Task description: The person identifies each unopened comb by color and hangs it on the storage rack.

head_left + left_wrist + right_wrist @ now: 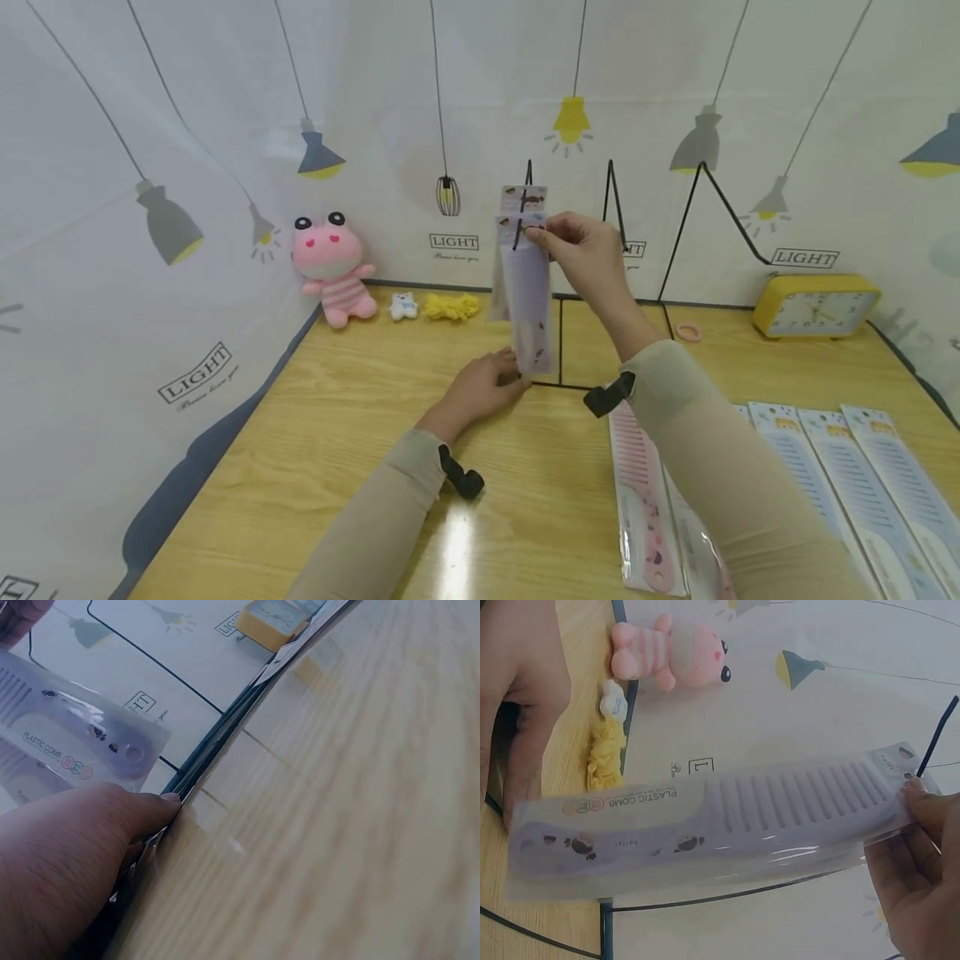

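Wooden table (360, 400) below — right grip (588, 254) pinches a packaged purple comb (529, 292).

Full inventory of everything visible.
rack: 1, black, rear middle
hanging combs: 2+, purple, left rack hook
pink combs: 2+, pink, right front
blue combs: 3+, pale blue, far right
clock: 1, yellow, rear right
ring: 1, pink, left of clock
plush: 1, pink, rear left
figurine: 1, white, beside plush
bundle: 1, yellow, beside figurine
table: 1, wood-toned, foreground
backdrop: 1, patterned white, rear
wrist devices: 2, black, wrists
sleeves: 2, beige, forearms
left hand: 1, bare, at rack base
right hand: 1, bare, pinching a hanging comb
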